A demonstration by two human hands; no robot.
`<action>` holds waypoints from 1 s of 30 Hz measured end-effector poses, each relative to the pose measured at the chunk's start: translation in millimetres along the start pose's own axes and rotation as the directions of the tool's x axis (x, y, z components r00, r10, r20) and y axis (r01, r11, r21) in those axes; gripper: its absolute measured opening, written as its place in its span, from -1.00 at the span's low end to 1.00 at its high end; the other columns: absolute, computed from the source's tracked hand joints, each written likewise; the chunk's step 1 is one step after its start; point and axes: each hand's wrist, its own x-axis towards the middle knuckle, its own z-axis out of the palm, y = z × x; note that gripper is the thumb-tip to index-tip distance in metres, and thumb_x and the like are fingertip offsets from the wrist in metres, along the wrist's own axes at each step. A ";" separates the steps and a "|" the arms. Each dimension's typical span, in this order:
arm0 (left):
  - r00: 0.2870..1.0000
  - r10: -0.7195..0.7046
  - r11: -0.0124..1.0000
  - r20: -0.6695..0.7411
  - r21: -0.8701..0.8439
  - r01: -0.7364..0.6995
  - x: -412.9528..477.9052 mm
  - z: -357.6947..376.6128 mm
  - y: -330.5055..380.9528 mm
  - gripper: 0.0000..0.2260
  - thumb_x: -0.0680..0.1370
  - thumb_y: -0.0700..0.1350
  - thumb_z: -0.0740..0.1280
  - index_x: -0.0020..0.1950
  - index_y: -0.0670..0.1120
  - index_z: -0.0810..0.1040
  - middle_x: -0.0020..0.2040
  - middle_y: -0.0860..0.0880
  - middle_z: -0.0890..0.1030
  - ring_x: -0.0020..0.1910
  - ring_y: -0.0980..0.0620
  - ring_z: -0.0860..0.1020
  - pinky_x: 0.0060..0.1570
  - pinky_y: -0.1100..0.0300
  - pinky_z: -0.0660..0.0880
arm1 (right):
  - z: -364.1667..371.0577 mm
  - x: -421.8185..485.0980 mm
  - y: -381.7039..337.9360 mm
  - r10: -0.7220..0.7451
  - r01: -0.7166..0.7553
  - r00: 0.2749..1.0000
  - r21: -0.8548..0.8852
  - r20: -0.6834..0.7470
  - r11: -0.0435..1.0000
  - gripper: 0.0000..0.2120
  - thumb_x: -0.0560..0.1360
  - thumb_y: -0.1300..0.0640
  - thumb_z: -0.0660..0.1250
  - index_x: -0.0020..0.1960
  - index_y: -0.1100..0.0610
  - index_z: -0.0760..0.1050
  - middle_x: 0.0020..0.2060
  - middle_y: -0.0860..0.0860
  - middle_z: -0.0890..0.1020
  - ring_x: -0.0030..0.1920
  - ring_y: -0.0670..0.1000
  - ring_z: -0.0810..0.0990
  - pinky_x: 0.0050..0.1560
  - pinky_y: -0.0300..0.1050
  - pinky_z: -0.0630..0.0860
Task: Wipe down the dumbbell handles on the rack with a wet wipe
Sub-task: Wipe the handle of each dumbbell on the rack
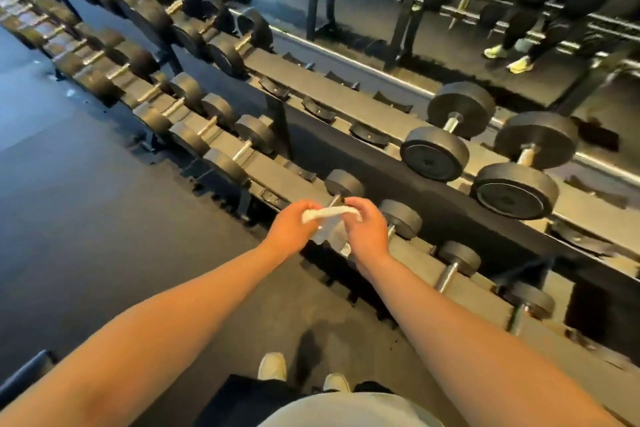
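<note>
dumbbell handles [446, 276] lie in two-tier rack [346, 99] – lower tier holds small pairs near hands, upper holds two big dumbbells [434, 153] at right, several cradles [369, 133] between bare. left hand [291, 229] and right hand [367, 230] both pinch wet wipe [330, 217], fingers curled, wipe stretched between them in front of nearest small handle [335, 199]. likely refolding – best fold to clean pad, wrap round bar, twist along full length, end to end.

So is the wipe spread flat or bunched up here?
Bunched: the wipe is a twisted roll pinched between the left hand and right hand, crumpled tail hanging below.
</note>
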 end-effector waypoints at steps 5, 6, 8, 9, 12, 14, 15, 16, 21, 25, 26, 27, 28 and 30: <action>0.993 0.090 0.996 0.080 0.010 -0.091 27.1 22.9 34.2 -0.86 0.62 -0.14 0.30 0.16 -0.04 0.56 0.01 0.01 0.60 -0.02 0.08 0.56 -0.16 0.34 0.40 | -36.6 11.4 -8.4 0.013 -0.005 0.987 0.051 -0.163 0.999 -0.81 0.64 0.15 0.25 0.18 0.00 0.57 0.04 -0.09 0.58 0.05 -0.09 0.54 -0.08 -0.30 0.45; 0.989 0.109 0.994 0.102 0.015 -0.111 32.7 26.4 37.4 -0.87 0.63 -0.11 0.31 0.16 -0.02 0.55 0.03 0.01 0.60 0.01 0.06 0.57 -0.13 0.31 0.42 | -41.2 13.5 -8.9 0.013 -0.001 0.980 0.062 -0.197 0.998 -0.81 0.64 0.15 0.24 0.20 0.01 0.56 0.04 -0.09 0.57 0.04 -0.10 0.53 -0.10 -0.30 0.44; 0.981 0.110 0.994 0.161 0.006 -0.113 42.2 32.5 41.9 -0.84 0.62 -0.07 0.33 0.20 0.03 0.51 0.10 0.04 0.58 0.06 0.08 0.55 -0.03 0.24 0.47 | -49.1 15.6 -8.0 0.022 -0.001 0.965 0.081 -0.261 0.997 -0.79 0.65 0.16 0.23 0.23 0.01 0.54 0.07 -0.08 0.56 0.04 -0.12 0.52 -0.13 -0.29 0.42; 0.976 0.099 0.995 0.196 -0.016 -0.098 46.3 35.3 44.5 -0.80 0.62 -0.07 0.34 0.24 0.05 0.48 0.15 0.04 0.56 0.09 0.08 0.54 0.01 0.23 0.49 | -52.3 16.0 -7.3 0.032 -0.006 0.956 0.087 -0.291 0.996 -0.78 0.65 0.17 0.22 0.25 0.01 0.53 0.09 -0.07 0.56 0.04 -0.11 0.52 -0.13 -0.29 0.42; 0.949 0.101 0.994 0.299 -0.076 -0.082 51.4 42.6 57.4 -0.66 0.61 -0.14 0.37 0.36 0.05 0.43 0.24 0.04 0.51 0.18 0.05 0.52 0.14 0.17 0.54 | -60.0 15.9 -5.1 0.050 -0.016 0.931 0.096 -0.361 0.995 -0.75 0.64 0.19 0.20 0.26 -0.02 0.51 0.12 -0.07 0.55 0.09 -0.08 0.53 -0.11 -0.28 0.43; 0.924 0.126 0.990 0.360 -0.104 -0.094 54.0 51.5 67.1 -0.64 0.58 -0.11 0.42 0.34 0.05 0.45 0.22 0.06 0.53 0.17 0.06 0.54 0.18 0.13 0.55 | -65.1 14.2 -3.9 0.058 -0.017 0.914 0.105 -0.402 0.994 -0.71 0.64 0.22 0.22 0.30 -0.01 0.50 0.13 -0.10 0.53 0.13 -0.07 0.52 -0.08 -0.30 0.41; 0.915 0.145 0.987 0.375 -0.118 -0.108 55.0 57.0 70.6 -0.67 0.56 -0.09 0.43 0.30 0.05 0.47 0.17 0.06 0.54 0.12 0.07 0.55 0.12 0.17 0.56 | -67.7 12.3 -3.9 0.064 -0.022 0.909 0.106 -0.412 0.994 -0.69 0.63 0.23 0.23 0.32 -0.01 0.49 0.13 -0.11 0.52 0.13 -0.08 0.51 -0.09 -0.32 0.40; 0.908 0.173 0.983 0.381 -0.123 -0.136 55.5 62.9 74.4 -0.71 0.55 -0.07 0.44 0.24 0.06 0.49 0.12 0.06 0.56 0.07 0.07 0.57 0.02 0.23 0.55 | -71.1 10.4 -3.8 0.072 -0.029 0.902 0.108 -0.425 0.994 -0.67 0.63 0.23 0.24 0.34 -0.02 0.47 0.12 -0.12 0.51 0.12 -0.08 0.50 -0.10 -0.34 0.40; 0.843 0.366 0.926 0.395 -0.064 -0.372 50.7 95.6 93.5 -0.82 0.61 -0.11 0.34 -0.01 0.14 0.38 -0.07 0.04 0.55 -0.10 0.06 0.57 -0.17 0.22 0.51 | -101.5 -0.2 1.6 0.050 -0.003 0.855 0.092 -0.517 0.996 -0.64 0.60 0.25 0.27 0.34 -0.01 0.47 0.19 -0.08 0.51 0.16 -0.06 0.50 -0.07 -0.34 0.43; 0.664 0.557 0.758 0.500 0.023 -0.652 36.7 128.5 119.2 -0.76 0.61 -0.18 0.28 0.09 0.18 0.39 0.11 0.12 0.50 0.05 0.11 0.53 0.02 0.16 0.55 | -143.6 -10.8 14.7 0.045 0.006 0.778 0.079 -0.627 0.997 -0.68 0.61 0.30 0.20 0.23 -0.02 0.52 0.16 -0.03 0.54 0.10 -0.06 0.51 -0.12 -0.35 0.41; 0.594 0.600 0.686 0.536 0.038 -0.727 33.5 140.1 124.8 -0.74 0.59 -0.19 0.28 0.15 0.17 0.41 0.19 0.12 0.47 0.10 0.08 0.52 0.08 0.09 0.55 | -156.4 -13.7 18.5 0.055 0.004 0.755 0.088 -0.654 0.996 -0.69 0.61 0.30 0.17 0.18 -0.03 0.53 0.14 -0.01 0.55 0.08 -0.04 0.52 -0.13 -0.33 0.41; 0.533 0.625 0.620 0.570 0.053 -0.783 29.8 152.6 131.2 -0.71 0.57 -0.21 0.28 0.19 0.14 0.42 0.28 0.10 0.44 0.16 0.04 0.51 0.12 0.04 0.55 | -170.2 -16.9 22.0 0.071 -0.002 0.732 0.103 -0.677 0.995 -0.69 0.62 0.31 0.16 0.15 -0.04 0.53 0.12 0.00 0.55 0.06 -0.04 0.52 -0.15 -0.32 0.41; 0.492 0.632 0.573 0.599 0.066 -0.817 26.2 166.4 138.2 -0.68 0.56 -0.25 0.30 0.22 0.10 0.43 0.36 0.06 0.40 0.23 -0.01 0.50 0.17 0.03 0.53 | -185.4 -20.5 24.8 0.083 -0.005 0.710 0.113 -0.700 0.994 -0.69 0.62 0.32 0.15 0.13 -0.04 0.52 0.09 -0.01 0.54 0.03 -0.05 0.51 -0.17 -0.32 0.40; 0.458 0.632 0.521 0.625 0.095 -0.848 17.3 195.8 156.0 -0.68 0.57 -0.30 0.31 0.25 0.04 0.47 0.49 0.02 0.32 0.36 -0.03 0.44 0.26 0.11 0.48 | -220.0 -29.6 29.1 0.080 -0.003 0.674 0.105 -0.734 0.994 -0.68 0.62 0.33 0.14 0.16 -0.02 0.51 0.06 -0.04 0.53 -0.02 -0.09 0.48 -0.19 -0.35 0.37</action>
